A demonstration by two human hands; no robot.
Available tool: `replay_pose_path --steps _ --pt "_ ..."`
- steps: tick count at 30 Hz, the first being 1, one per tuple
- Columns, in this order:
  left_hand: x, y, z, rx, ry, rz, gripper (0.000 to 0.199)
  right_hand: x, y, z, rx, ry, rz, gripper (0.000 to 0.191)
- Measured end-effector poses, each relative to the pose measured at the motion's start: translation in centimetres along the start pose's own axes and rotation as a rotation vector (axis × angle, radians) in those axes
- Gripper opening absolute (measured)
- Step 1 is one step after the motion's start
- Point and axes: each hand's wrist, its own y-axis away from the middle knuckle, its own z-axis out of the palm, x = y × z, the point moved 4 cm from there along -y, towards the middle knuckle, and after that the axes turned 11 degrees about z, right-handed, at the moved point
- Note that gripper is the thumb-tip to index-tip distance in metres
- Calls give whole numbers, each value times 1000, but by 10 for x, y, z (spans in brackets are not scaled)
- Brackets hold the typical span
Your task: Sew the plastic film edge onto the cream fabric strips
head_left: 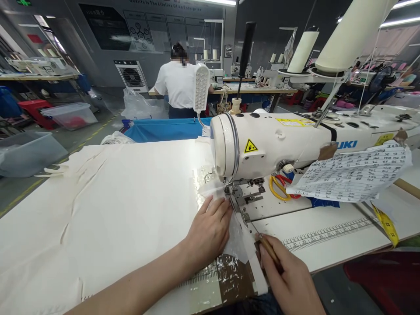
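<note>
My left hand lies flat with fingers stretched out, pressing thin white fabric beside the presser foot of a white sewing machine. In my right hand is an awl with a wooden handle. Its thin metal tip points up and left, near the metal guide in front of the foot. A narrow white strip runs from the guide down past the table's front edge. Part of the fabric is hidden under my left hand.
White cloth or tabletop stretches left. Scissors with yellow and red handles lie behind the guide. A handwritten paper sheet hangs off the machine, near a yellow tape measure. Thread cones stand above. A person in white works beyond.
</note>
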Motion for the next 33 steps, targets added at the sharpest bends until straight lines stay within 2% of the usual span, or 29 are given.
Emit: replay_pose_path --steps 6,14,22,33 --pt "4 0 -2 -19 34 -26 42 4 -2 -5 -28 -237 175 27" --pt "2 2 0 -61 10 -8 44 6 1 -1 -64 -298 362 39" --pt "6 1 -1 -6 27 -30 41 6 1 -1 -51 -318 371 39" --pt "6 3 3 -19 1 0 44 8 1 -1 -52 -319 374 40"
